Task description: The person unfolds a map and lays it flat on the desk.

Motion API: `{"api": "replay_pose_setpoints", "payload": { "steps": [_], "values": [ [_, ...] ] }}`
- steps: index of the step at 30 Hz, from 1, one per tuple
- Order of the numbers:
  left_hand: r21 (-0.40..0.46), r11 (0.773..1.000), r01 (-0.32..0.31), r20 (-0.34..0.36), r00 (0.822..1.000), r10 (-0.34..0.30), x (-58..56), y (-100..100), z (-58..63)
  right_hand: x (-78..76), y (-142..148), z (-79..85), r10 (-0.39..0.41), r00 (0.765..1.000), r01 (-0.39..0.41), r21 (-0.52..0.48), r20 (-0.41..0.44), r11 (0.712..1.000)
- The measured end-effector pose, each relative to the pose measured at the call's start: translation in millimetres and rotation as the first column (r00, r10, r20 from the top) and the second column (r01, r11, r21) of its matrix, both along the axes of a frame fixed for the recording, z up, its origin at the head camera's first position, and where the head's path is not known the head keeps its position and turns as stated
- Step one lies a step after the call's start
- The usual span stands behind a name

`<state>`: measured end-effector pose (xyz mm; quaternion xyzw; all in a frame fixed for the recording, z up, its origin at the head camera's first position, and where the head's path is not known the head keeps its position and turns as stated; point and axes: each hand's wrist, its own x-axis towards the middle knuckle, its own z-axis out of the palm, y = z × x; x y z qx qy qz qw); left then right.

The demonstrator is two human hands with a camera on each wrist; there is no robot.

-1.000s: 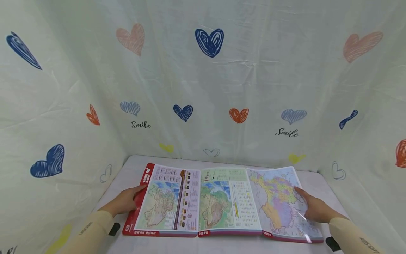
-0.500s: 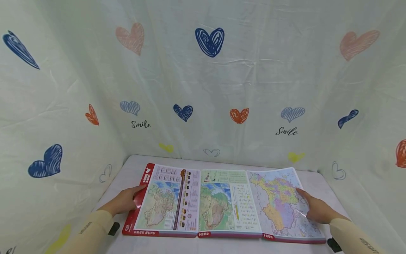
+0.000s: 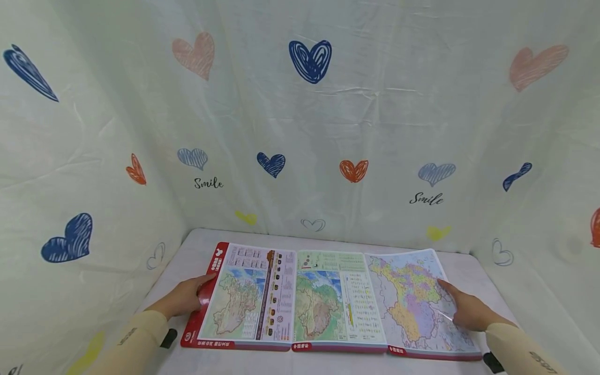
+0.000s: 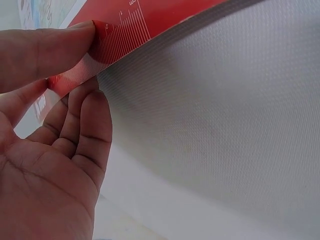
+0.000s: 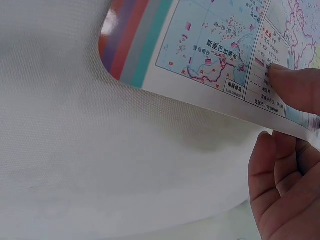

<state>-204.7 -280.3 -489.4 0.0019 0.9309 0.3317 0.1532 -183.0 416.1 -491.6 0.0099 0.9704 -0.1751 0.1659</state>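
A fold-out map of three printed panels lies spread across the table, upside down from this viewpoint. At its left end my left hand pinches the red border, thumb on top and curled fingers under the edge. The left wrist view shows ruler marks on that red border beside the thumb. My right hand pinches the outer edge of the right panel, which carries a multicoloured political map. In the right wrist view the thumb presses on the glossy panel, fingers beneath, and the rounded striped corner overhangs the white cloth.
The table has a white cover. A pale curtain printed with hearts and "Smile" closes in the back and both sides. A small black object sits by the left sleeve, another by the right.
The right panel has flattened and shifted slightly outward, with my right hand moving a little to the right. My left hand stays in place on the red border.
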Motion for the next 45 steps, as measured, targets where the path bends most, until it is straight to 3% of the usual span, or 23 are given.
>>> {"api": "replay_pose_setpoints", "payload": {
  "steps": [16,22,36,40,45],
  "values": [
    [-0.027,1.000,-0.005,0.011,1.000,0.005,-1.9,0,-4.5,-2.2,3,-4.8,-0.003,1.000,0.003,0.016,0.006,1.000],
    [-0.059,0.998,-0.005,0.017,1.000,0.006,-3.6,-1,-9.5,-0.9,4,-7.9,0.041,0.998,-0.040,0.019,-0.050,0.999],
    [-0.120,0.993,0.013,-0.010,1.000,-0.014,-1.6,0,-6.2,3.9,4,-5.4,0.082,0.992,-0.079,0.033,-0.100,0.996],
    [-0.158,0.987,0.015,-0.016,1.000,-0.017,-1.1,1,-4.6,5.0,5,-2.8,0.082,0.991,-0.079,0.035,-0.105,0.996],
    [-0.243,0.970,0.016,-0.078,0.996,-0.036,0.0,2,-0.8,5.5,8,2.5,0.070,0.995,-0.066,0.046,-0.076,0.997]
  ]
}}
